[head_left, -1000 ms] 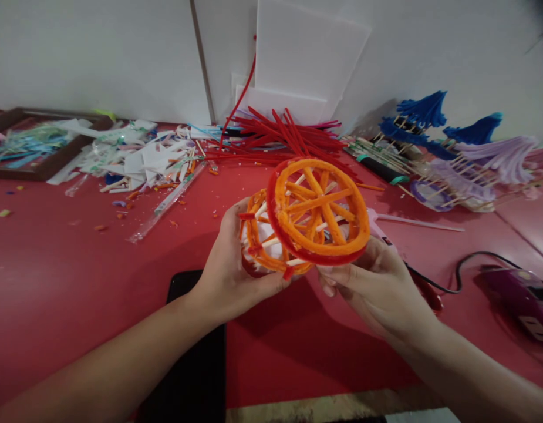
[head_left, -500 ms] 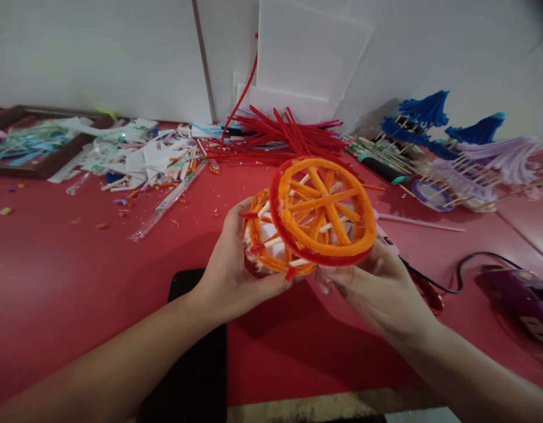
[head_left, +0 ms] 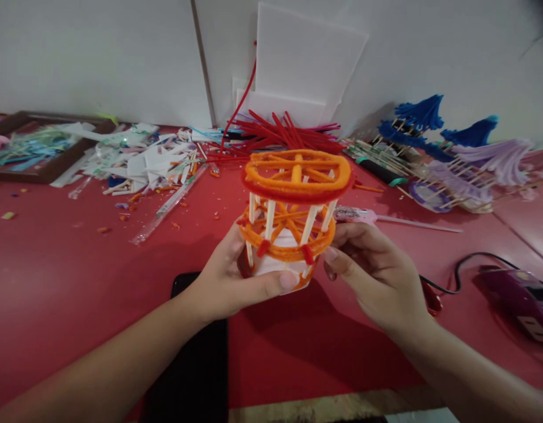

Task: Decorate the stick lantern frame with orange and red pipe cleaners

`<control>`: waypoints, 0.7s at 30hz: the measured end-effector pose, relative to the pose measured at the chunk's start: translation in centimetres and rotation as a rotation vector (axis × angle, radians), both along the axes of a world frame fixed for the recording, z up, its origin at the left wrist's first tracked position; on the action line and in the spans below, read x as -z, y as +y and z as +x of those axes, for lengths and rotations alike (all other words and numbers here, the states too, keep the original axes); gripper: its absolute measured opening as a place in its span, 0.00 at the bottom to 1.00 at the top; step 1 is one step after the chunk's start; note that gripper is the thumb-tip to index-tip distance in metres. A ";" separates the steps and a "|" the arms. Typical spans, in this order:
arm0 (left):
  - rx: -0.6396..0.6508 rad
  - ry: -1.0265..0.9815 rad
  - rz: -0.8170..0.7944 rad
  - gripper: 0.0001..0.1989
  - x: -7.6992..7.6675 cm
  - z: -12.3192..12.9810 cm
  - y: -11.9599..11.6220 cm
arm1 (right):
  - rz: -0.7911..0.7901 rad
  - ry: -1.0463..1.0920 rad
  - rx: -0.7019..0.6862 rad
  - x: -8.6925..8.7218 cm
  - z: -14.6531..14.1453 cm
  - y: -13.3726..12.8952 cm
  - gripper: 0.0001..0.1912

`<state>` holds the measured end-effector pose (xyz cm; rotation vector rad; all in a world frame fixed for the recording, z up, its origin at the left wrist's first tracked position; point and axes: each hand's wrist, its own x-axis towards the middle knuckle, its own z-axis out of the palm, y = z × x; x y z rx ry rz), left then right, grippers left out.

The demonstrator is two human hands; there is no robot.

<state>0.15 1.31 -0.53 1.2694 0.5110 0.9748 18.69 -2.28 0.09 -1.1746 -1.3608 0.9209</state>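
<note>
A small round pavilion-like frame point(head_left: 297, 176) of orange and red pipe cleaners stands upright between my hands. Pale sticks join its spoked upper ring to a lower spoked ring, with a white base point(head_left: 280, 264) beneath. My left hand point(head_left: 236, 282) is closed around the base, its thumb pressed across the front. At the right side of the lower ring, my right hand point(head_left: 372, 264) has its fingers curled with thumb and fingertips against the frame; some of those fingertips are hidden behind it. Just behind the right hand lies a pink tool point(head_left: 354, 215) with a long translucent rod.
Red pipe cleaners point(head_left: 289, 135) are heaped at the back by white boards point(head_left: 309, 59). Scraps point(head_left: 152, 161) and a brown tray point(head_left: 46, 170) lie left. Blue and lilac pavilion models point(head_left: 474, 170) stand right, above a purple corded device point(head_left: 513, 302). A black flat device point(head_left: 196, 364) lies under my left arm.
The frame has tipped from leaning towards me to upright, its upper ring shifting left and its legs coming into view. My right hand has eased its grasp and sits lower on the side.
</note>
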 end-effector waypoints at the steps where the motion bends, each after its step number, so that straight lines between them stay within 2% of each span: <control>1: 0.006 -0.012 -0.047 0.21 0.0 0.0 0.0 | 0.014 -0.022 0.009 0.0 0.2 0.1 0.05; 3: 0.010 -0.028 -0.150 0.23 0.2 0.0 -0.1 | 0.046 -0.114 0.048 -0.1 1.3 0.5 0.07; 5: 0.005 -0.050 -0.219 0.25 0.3 0.0 0.0 | 0.037 -0.345 0.157 -0.4 3.1 1.2 0.09; 8: -0.017 -0.123 -0.250 0.28 0.5 -0.2 0.3 | -0.163 -0.925 0.371 -0.8 6.3 2.7 0.11; 10: -0.010 -0.176 -0.238 0.31 0.5 -0.4 0.5 | -0.374 -1.129 0.357 -0.9 8.0 3.6 0.15; 13: -0.007 -0.214 -0.214 0.35 0.6 -0.7 0.8 | -0.513 -1.177 0.316 -0.9 9.0 4.1 0.16; 15: -0.015 -0.214 -0.211 0.36 0.8 -0.7 0.9 | -0.524 -1.203 0.290 -0.9 9.1 4.1 0.14; 19: -0.023 -0.194 -0.225 0.37 0.9 -0.7 0.9 | -0.527 -1.204 0.132 -0.8 9.4 4.0 0.15; 21: -0.031 -0.166 -0.252 0.36 0.8 -0.6 0.9 | -0.500 -1.169 0.122 -0.6 9.5 4.2 0.14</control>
